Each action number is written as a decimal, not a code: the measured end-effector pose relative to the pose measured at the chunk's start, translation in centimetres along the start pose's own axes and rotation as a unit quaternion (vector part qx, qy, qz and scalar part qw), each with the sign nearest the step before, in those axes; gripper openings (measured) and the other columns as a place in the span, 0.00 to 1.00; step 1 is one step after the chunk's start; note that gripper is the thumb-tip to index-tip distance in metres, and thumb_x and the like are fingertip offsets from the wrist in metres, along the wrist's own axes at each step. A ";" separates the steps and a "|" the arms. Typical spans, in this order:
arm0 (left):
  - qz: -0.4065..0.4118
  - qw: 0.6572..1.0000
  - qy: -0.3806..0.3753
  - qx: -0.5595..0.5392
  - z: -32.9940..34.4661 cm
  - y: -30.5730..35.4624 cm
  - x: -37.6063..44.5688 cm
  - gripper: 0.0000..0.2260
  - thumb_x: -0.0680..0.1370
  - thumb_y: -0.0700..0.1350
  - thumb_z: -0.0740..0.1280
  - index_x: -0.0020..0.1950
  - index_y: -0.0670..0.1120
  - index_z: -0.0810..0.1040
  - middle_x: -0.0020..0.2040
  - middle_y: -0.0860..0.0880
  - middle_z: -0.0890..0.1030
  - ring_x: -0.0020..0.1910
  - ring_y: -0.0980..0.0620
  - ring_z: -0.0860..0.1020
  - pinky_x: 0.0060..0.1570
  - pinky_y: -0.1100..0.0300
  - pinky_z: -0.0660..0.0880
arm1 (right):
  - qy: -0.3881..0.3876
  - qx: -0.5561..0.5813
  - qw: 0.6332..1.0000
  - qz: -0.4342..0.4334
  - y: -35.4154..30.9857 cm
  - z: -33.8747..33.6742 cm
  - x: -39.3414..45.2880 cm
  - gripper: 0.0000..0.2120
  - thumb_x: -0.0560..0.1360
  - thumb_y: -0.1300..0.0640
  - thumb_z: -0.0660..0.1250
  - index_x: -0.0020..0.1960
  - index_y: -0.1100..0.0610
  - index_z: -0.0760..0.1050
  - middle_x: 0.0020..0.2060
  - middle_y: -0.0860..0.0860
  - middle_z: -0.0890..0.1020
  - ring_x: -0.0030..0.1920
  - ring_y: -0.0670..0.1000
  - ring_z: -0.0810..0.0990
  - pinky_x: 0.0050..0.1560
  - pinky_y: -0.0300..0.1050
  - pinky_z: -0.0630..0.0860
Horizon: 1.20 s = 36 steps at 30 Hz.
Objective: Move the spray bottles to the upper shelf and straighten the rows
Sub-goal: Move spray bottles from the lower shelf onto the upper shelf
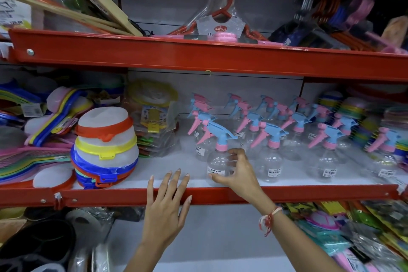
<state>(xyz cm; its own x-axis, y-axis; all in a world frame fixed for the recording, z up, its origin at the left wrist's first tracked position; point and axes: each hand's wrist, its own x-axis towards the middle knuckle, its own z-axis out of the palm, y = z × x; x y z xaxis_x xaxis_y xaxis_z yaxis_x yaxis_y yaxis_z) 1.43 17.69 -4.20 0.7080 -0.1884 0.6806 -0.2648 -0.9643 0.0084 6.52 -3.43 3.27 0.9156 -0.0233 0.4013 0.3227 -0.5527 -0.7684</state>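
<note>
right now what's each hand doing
Left hand: open, fingers spread on the shelf edge.
Right hand: closed around the front spray bottle.

"kaptan" on hanger pack card [220, 28]

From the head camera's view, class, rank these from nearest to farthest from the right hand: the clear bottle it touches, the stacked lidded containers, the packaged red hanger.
1. Clear bottle, at the right hand.
2. Stacked lidded containers, same shelf, leftward.
3. Red hanger, shelf above.
</note>
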 end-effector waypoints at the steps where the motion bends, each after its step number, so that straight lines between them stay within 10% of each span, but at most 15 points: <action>1: 0.000 1.000 -0.002 0.000 0.0 0.0 0.0 0.23 0.80 0.56 0.55 0.73 0.50 0.69 0.71 0.48 0.73 0.70 0.46 0.71 0.72 0.39 0.58 | -0.026 0.015 1.000 0.003 0.0 -0.3 0.0 0.36 0.60 0.51 0.81 0.59 0.48 0.63 0.57 0.50 0.75 0.55 0.49 0.78 0.53 0.41 0.77; 4: -0.001 1.000 -0.001 0.001 0.1 0.0 0.1 0.24 0.80 0.57 0.54 0.73 0.50 0.68 0.71 0.48 0.74 0.70 0.47 0.70 0.73 0.40 0.56 | -0.106 0.055 0.993 0.005 0.0 -1.2 0.2 0.33 0.66 0.57 0.78 0.63 0.47 0.61 0.60 0.49 0.74 0.58 0.48 0.76 0.54 0.33 0.73; 13: -0.025 0.999 0.024 -0.029 -0.6 0.9 0.1 0.23 0.80 0.57 0.52 0.71 0.49 0.71 0.70 0.49 0.74 0.69 0.49 0.72 0.73 0.40 0.56 | -0.137 0.008 0.990 -0.009 0.4 -1.9 -0.3 0.50 0.65 0.48 0.76 0.77 0.53 0.50 0.73 0.50 0.64 0.73 0.49 0.64 0.72 0.48 0.65; 24: -0.064 0.950 0.177 -0.249 -2.3 12.8 4.9 0.11 0.80 0.47 0.57 0.51 0.45 0.78 0.47 0.51 0.80 0.47 0.53 0.76 0.49 0.59 0.71 | 0.022 0.091 0.992 -0.087 2.7 -11.9 -3.1 0.10 0.72 0.58 0.73 0.53 0.50 0.79 0.40 0.46 0.85 0.42 0.44 0.83 0.48 0.37 0.78; 36: -0.036 0.898 0.060 -0.434 2.7 33.3 11.0 0.10 0.79 0.48 0.58 0.46 0.48 0.77 0.43 0.54 0.80 0.44 0.58 0.77 0.46 0.59 0.74 | 0.191 0.088 0.978 0.004 14.4 -28.0 -4.1 0.05 0.78 0.54 0.64 0.44 0.47 0.75 0.42 0.49 0.83 0.46 0.50 0.83 0.44 0.47 0.76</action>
<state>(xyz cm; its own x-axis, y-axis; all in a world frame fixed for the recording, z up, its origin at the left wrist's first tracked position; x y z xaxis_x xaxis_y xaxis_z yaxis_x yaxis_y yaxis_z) 2.21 -17.03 1.60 0.6824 -0.0602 0.7285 -0.6681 -0.4559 0.5881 0.68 -34.64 4.56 0.7732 -0.3546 0.5257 0.3824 -0.4006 -0.8327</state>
